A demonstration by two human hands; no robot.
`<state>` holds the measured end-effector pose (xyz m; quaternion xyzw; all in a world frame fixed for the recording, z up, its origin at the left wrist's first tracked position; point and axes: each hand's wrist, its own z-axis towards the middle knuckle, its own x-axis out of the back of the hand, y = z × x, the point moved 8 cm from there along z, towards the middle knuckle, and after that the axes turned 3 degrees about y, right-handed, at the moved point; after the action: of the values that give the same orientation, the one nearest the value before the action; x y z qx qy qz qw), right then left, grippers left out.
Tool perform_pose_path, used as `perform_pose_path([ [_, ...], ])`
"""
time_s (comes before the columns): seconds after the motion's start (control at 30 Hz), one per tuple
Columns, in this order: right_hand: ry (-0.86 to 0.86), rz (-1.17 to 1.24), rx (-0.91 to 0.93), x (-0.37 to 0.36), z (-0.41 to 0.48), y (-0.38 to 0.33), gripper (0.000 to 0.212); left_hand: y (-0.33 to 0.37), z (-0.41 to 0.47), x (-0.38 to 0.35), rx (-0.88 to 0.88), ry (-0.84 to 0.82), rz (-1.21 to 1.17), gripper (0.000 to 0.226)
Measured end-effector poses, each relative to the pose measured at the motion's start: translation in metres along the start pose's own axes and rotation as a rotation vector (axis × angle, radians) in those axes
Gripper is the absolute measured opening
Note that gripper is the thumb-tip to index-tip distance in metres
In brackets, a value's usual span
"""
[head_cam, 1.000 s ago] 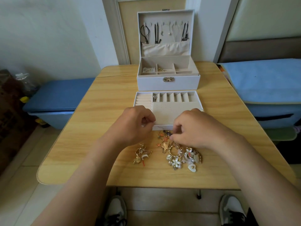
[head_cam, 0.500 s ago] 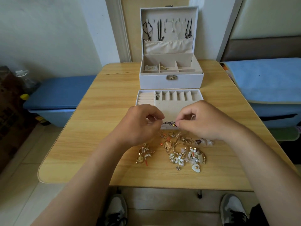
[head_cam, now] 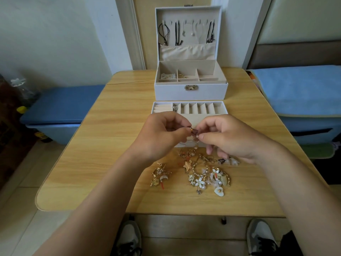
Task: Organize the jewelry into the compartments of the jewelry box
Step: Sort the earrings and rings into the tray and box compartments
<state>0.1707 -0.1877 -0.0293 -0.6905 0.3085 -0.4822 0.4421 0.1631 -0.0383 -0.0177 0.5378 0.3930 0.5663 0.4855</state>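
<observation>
Sorting step: left hand (head_cam: 162, 134) and right hand (head_cam: 234, 138) meet, both pinching one small earring (head_cam: 194, 133) over the tray (head_cam: 221, 105), pile (head_cam: 206, 176) waiting on the counter (head_cam: 110, 126); next, I'd judge, ease it into a free slot.

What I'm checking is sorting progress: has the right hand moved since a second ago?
Yes. The right hand, pinching an earring, has shifted from the jewelry pile to over the front section of the tray.
</observation>
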Motion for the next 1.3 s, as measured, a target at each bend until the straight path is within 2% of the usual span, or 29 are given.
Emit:
perform_pose_path([
  [0.13, -0.024, 0.059, -0.007, -0.001, -0.002, 0.000, 0.012, -0.004, 0.002, 0.002, 0.046, 0.007, -0.079, 0.009],
  [0.4, 0.101, 0.095, 0.014, 0.014, 0.001, 0.000, 0.014, -0.004, 0.002, 0.000, 0.065, 0.001, -0.163, 0.014],
  [0.67, 0.135, 0.124, 0.060, 0.018, 0.001, -0.003, 0.016, -0.007, 0.005, 0.000, 0.074, -0.016, -0.252, 0.017],
  [0.87, 0.040, 0.210, 0.054, 0.013, 0.000, -0.004, 0.012, -0.009, 0.007, 0.002, 0.088, 0.005, -0.313, 0.009],
  [1.3, -0.031, 0.464, -0.043, 0.015, 0.001, 0.005, 0.024, -0.012, 0.010, 0.013, 0.096, 0.078, -0.300, 0.017],
])
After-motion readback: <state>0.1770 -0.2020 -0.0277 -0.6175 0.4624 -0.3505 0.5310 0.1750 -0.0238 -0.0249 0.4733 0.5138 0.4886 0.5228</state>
